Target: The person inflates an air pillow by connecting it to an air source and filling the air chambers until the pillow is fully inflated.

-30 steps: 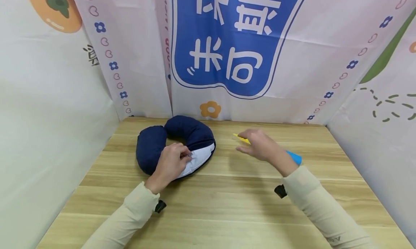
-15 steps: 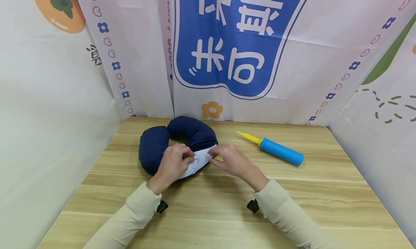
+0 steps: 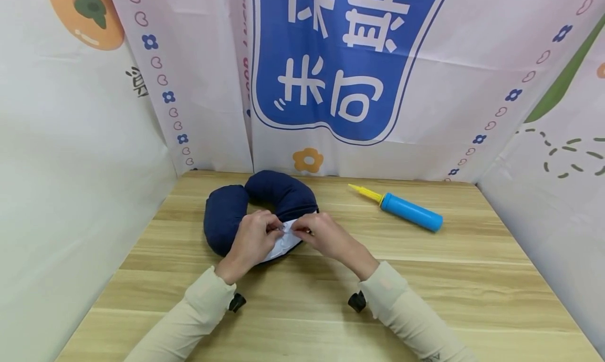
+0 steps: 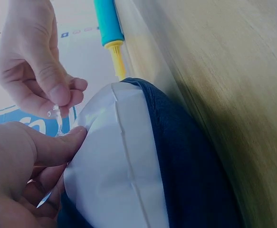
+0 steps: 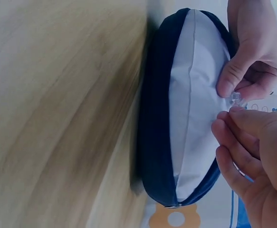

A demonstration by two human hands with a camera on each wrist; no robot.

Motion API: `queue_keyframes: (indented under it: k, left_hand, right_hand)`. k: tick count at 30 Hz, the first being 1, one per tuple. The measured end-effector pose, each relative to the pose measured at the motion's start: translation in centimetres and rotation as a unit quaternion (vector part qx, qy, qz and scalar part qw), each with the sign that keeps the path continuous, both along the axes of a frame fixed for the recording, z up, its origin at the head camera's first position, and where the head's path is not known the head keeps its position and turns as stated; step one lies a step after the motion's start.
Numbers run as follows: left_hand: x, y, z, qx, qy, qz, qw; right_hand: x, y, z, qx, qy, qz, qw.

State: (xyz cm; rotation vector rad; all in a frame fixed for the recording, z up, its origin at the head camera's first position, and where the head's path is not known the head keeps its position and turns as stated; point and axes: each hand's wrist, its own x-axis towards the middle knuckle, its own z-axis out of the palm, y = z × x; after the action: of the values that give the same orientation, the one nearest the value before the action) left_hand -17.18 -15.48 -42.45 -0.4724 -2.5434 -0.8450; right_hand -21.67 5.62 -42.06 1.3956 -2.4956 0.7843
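A navy U-shaped neck pillow (image 3: 224, 215) lies on the table, its cover parted along the near right side. A white inflatable bladder (image 4: 114, 152) shows through that gap. From its upper face sticks up a clear plastic air valve (image 5: 235, 98). My left hand (image 3: 252, 237) pinches the valve at its base, thumb against the white bladder. Close beside it, my right hand (image 3: 328, 237) pinches the clear cap (image 4: 55, 111) at the valve's top between thumb and fingertips. The fingers partly hide the valve in both wrist views.
To the right of the pillow lies a blue hand pump (image 3: 411, 212) with a yellow nozzle (image 3: 366, 192) pointing left. The wooden table (image 3: 302, 320) ends at a printed cloth backdrop (image 3: 208, 89), with white side walls left and right.
My right hand has moved left from over the pump to the valve beside my left hand. The pump, uncovered now, has rolled slightly. My left hand has stayed on the bladder.
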Motion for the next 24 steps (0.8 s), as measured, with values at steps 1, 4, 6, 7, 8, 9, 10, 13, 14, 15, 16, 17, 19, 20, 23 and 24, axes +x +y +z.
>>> queue_keyframes:
  k: [1, 4, 6, 7, 8, 9, 10, 13, 14, 15, 16, 17, 19, 20, 23, 24]
  left_hand:
    - [0.0, 0.0, 0.0, -0.001, 0.0, 0.0, 1.0]
    - [0.0, 0.0, 0.0, -0.005, 0.002, -0.002, 1.0]
    - [0.0, 0.1, 0.0, -0.007, 0.006, -0.002, 1.0]
    - [0.0, 0.1, 0.0, -0.008, 0.008, -0.002, 0.9999]
    - [0.0, 0.2, -0.1, -0.009, 0.009, -0.001, 0.9999]
    - [0.1, 0.2, -0.1, -0.01, 0.009, 0.0, 0.9999]
    - [0.1, 0.3, -0.1, -0.012, 0.009, 0.001, 0.9999]
    - [0.1, 0.4, -0.1, -0.02, 0.004, 0.004, 0.9998]
    - [0.1, 0.5, -0.1, -0.022, 0.002, 0.005, 0.9997]
    - [0.2, 0.6, -0.1, -0.025, 0.001, 0.005, 0.9997]
    - [0.2, 0.6, -0.1, -0.028, 0.002, 0.006, 0.9996]
    - [0.2, 0.6, -0.1, -0.03, 0.003, 0.007, 0.9995]
    - [0.3, 0.7, -0.1, -0.034, 0.009, 0.007, 0.9994]
    - [0.3, 0.7, -0.1, -0.036, 0.013, 0.007, 0.9992]
    - [0.3, 0.6, -0.1, -0.04, 0.022, 0.006, 0.9989]
    - [0.3, 0.6, -0.1, -0.041, 0.023, 0.006, 0.9989]
  right_hand:
    - [0.0, 0.0, 0.1, 0.0, 0.001, 0.005, 1.0]
    - [0.2, 0.0, 0.6, 0.001, -0.004, 0.018, 0.9998]
    - [0.2, 0.0, 0.8, 0.001, -0.011, 0.023, 0.9997]
    - [0.2, -0.1, 0.9, 0.002, -0.016, 0.024, 0.9996]
    - [0.2, -0.1, 1.0, 0.002, -0.024, 0.023, 0.9994]
    - [0.2, -0.2, 1.0, 0.002, -0.03, 0.023, 0.9993]
    - [0.2, -0.3, 1.0, 0.002, -0.038, 0.02, 0.9991]
    - [0.1, -0.6, 1.0, 0.002, -0.055, 0.008, 0.9984]
    - [0.1, -0.8, 1.0, 0.001, -0.06, 0.002, 0.9982]
    - [0.1, -0.9, 1.0, 0.001, -0.063, -0.003, 0.998]
    - [0.0, -1.0, 0.9, 0.0, -0.066, -0.007, 0.9978]
    - [0.0, -1.1, 0.8, -0.003, -0.065, -0.01, 0.9979]
    - [0.0, -1.4, 0.7, -0.009, -0.065, -0.015, 0.9977]
    - [0.0, -1.5, 0.7, -0.014, -0.063, -0.016, 0.9978]
    - [0.1, -1.8, 0.6, -0.028, -0.056, -0.019, 0.9978]
    - [0.2, -1.9, 0.6, -0.032, -0.056, -0.021, 0.9977]
